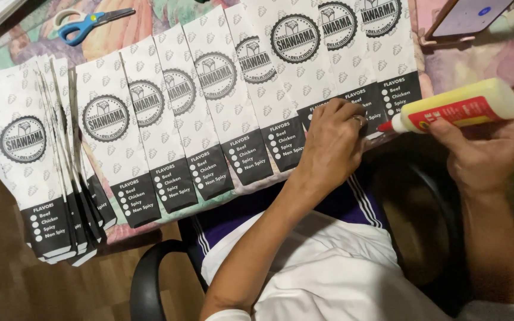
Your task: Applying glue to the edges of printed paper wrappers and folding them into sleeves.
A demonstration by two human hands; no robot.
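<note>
Head view. Paper sleeves [209, 113], white with round black emblems and black lower bands, lie fanned in an overlapping row across a patterned table cover [495, 53]. Left hand [331, 142] presses down on the lower edge of one sleeve, fingers curled. Right hand [486, 148] grips a yellow glue bottle [456, 107] with a red label, held nearly level, its red nozzle just beside the left hand's fingers. Blue-handled scissors [87, 24] and a phone [468, 15] lie along the far side.
</note>
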